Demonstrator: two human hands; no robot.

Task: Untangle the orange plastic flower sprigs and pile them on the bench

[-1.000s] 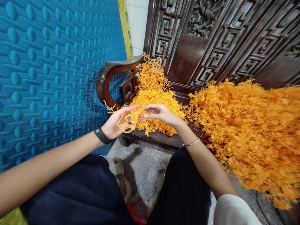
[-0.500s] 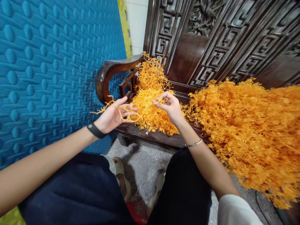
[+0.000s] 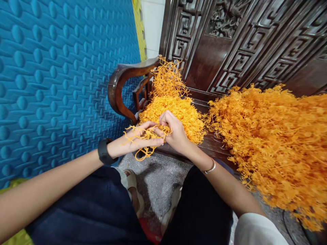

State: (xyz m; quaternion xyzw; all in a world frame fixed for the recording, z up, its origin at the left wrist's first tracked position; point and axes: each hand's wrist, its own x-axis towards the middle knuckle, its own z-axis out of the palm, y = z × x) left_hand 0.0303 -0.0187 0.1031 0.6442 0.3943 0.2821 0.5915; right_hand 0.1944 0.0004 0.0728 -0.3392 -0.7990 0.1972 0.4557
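Rightward, a big heap of orange plastic sprigs (image 3: 270, 143) covers the carved wood settee (image 3: 212, 144); a smaller heap (image 3: 173, 112) sits by its curved armrest (image 3: 120, 85). Just in front of the seat edge, L hand (image 3: 133, 141) lies palm-up, fingers loosely spread, w/ a tangle of orange strands (image 3: 143, 136) across it. R hand (image 3: 173, 134) pinches that tangle, fingertips closed on it.

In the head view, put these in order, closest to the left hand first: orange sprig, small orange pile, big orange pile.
1. orange sprig: held in the left hand.
2. small orange pile: just behind it, middle.
3. big orange pile: far off right.
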